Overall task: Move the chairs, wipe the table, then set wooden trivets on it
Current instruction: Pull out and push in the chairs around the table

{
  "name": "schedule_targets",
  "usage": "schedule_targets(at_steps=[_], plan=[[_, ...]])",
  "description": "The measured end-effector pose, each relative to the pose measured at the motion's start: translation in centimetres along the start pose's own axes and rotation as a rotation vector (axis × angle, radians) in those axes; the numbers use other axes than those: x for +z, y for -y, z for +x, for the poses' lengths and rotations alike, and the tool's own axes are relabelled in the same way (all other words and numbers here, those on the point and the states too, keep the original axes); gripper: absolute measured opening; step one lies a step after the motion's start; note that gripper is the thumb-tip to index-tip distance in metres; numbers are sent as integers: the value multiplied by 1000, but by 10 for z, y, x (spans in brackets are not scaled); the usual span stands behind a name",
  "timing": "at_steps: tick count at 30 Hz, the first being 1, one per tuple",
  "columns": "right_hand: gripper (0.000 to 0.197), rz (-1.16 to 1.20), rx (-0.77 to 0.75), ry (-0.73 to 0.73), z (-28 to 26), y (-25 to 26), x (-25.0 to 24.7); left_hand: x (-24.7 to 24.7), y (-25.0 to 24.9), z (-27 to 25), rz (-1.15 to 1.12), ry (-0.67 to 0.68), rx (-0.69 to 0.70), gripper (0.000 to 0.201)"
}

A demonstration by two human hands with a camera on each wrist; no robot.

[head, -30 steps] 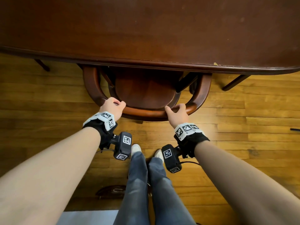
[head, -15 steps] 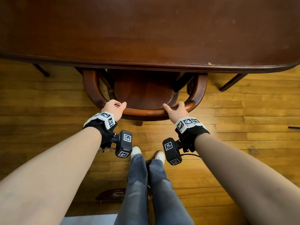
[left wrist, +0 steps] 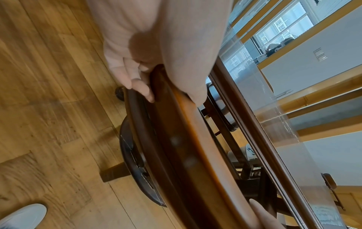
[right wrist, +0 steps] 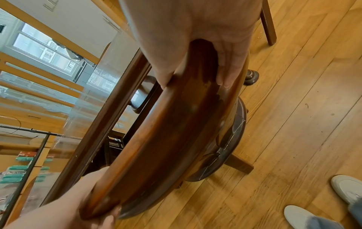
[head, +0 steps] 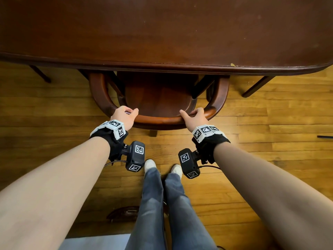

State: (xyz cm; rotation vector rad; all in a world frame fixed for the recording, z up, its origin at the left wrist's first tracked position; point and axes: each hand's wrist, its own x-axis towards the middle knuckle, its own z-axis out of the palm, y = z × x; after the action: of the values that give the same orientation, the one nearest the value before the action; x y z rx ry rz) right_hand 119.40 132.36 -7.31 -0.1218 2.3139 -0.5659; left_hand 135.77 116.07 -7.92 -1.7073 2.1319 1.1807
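A dark wooden chair [head: 158, 98] with a curved back rail [head: 158, 120] stands half tucked under the big brown table [head: 162, 33]. My left hand [head: 124, 116] grips the left part of the rail, fingers curled under it and thumb on top [left wrist: 141, 80]. My right hand [head: 193, 117] grips the right part of the same rail [right wrist: 176, 124], fingers wrapped over its outer edge [right wrist: 229, 65]. The chair's front and its seat's far part are hidden under the table edge. No trivets or cloth are in view.
Wood plank floor [head: 270, 141] lies all around. My legs and white shoes [head: 149, 164] stand just behind the chair. Table legs [head: 255, 86] slant down at both sides. A dark object [head: 124, 212] lies on the floor behind my left leg. Windows and cabinets show beyond the table.
Both hands have kept their grip on the back rail. The chair has drawn slightly further out from under the table toward me, and my feet have stepped back.
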Motion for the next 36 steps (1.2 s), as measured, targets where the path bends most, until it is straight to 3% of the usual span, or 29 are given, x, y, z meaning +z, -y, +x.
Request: schedule_targets(at_steps=[9, 15, 21, 29, 36], plan=[[52, 17, -66, 109, 4, -10, -4, 1, 3, -10, -4, 73, 1, 53], [34, 115, -102, 153, -11, -17, -35, 1, -24, -38, -62, 137, -17, 61], [29, 173, -62, 126, -26, -23, -73, -6, -63, -64, -62, 155, 141, 47], [37, 246, -47, 163, -44, -17, -104, -4, -108, -83, 7, 175, 273, 38], [31, 370, -15, 92, -38, -60, -164, 42, -190, -106, 233, 359, 482, 39]])
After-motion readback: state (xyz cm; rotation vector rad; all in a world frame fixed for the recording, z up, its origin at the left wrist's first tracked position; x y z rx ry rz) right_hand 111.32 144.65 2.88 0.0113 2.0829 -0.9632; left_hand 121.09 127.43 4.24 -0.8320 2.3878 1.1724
